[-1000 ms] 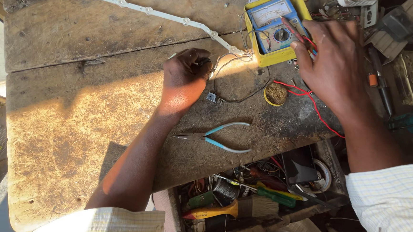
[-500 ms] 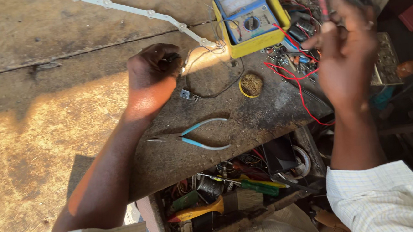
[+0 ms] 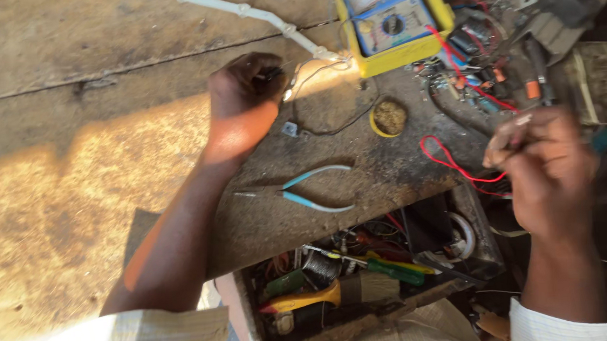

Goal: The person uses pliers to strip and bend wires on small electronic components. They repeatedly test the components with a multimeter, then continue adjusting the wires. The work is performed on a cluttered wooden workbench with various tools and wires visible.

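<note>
Rough wooden workbench (image 3: 66, 80), scarred and sunlit, carries the work. Left hand (image 3: 239, 101) pinches a small dark part with thin wires (image 3: 329, 123) at the end of a white strip (image 3: 252, 13). Right hand (image 3: 549, 166), blurred, curls around a slim probe (image 3: 515, 128) on a red lead (image 3: 458, 168). That lead could snag the solder tin (image 3: 389, 117) or tug the yellow meter (image 3: 392, 17); the part may slip.

We see warm, low sunlight falling from the left across the bench (image 3: 72, 184), leaving a bright orange-yellow patch that nearly washes out at the lower left corner. The upper boards and the right side lie in dull shadow. Our right hand (image 3: 549, 169) is smeared by motion blur; our left hand (image 3: 243, 104) is fairly sharp, sunlit along the wrist.
</note>
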Demonstrator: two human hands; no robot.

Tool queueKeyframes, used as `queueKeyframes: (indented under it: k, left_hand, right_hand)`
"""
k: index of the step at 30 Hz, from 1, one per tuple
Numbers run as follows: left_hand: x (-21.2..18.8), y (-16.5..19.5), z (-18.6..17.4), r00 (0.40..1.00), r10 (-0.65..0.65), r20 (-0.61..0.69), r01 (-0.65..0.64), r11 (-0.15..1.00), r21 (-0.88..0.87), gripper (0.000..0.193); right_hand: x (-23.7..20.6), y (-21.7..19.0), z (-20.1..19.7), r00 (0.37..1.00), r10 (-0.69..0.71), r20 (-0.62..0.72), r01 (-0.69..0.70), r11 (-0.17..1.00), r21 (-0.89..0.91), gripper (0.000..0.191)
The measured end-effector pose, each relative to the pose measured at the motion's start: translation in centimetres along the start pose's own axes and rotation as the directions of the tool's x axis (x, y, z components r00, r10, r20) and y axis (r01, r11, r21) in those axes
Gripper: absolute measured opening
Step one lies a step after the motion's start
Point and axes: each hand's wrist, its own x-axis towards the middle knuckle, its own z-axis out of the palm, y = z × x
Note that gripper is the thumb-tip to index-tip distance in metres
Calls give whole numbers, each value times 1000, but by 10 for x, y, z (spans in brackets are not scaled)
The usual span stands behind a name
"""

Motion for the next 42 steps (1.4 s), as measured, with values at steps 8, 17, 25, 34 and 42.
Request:
queueKeyframes:
  k: [8, 17, 25, 34, 42]
  left_hand:
    - [4, 2, -9, 998, -2, -67, 4, 1000, 16, 16]
    - [5, 14, -17, 999, -16, -51, 11, 994, -108, 18]
    - [2, 37, -20, 861, -136, 489, 300, 914, -274, 23]
    - [-5, 44, -20, 878, 4, 479, 359, 657, -663, 22]
    - [-6, 38, -31, 874, 145, 464, 328, 527, -784, 25]
  right_hand:
    - [39, -8, 104, 817, -238, 525, 506, 734, -454, 28]
    - [52, 18, 141, 741, -253, 622, 618, 618, -486, 34]
    - [21, 0, 105, 832, -431, 348, 554, 661, -506, 35]
    - [2, 6, 107, 767, -344, 541, 605, 666, -435, 36]
    - [22, 23, 95, 881, -382, 281, 466, 594, -656, 23]
